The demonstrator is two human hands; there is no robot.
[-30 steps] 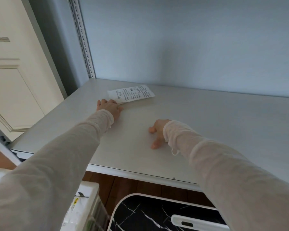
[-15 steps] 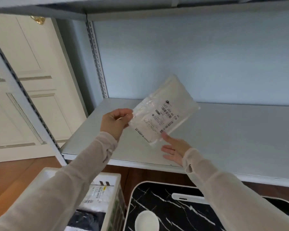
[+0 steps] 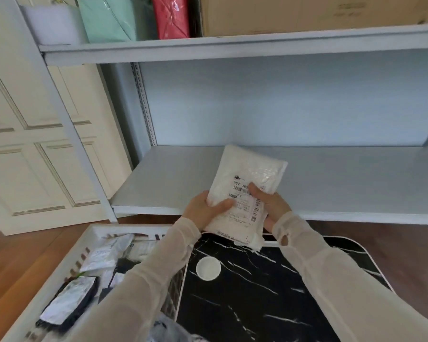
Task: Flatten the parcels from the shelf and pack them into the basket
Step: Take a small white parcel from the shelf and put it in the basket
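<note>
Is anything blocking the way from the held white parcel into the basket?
Nothing visible does. The left hand and right hand grip the parcel above the table's far edge; the basket sits open-topped to the lower left, parcels already inside, only the person's own left sleeve crossing it.

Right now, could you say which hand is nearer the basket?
Left. The left hand grips the parcel just beyond the basket; the right hand holds its other edge, farther right.
</note>
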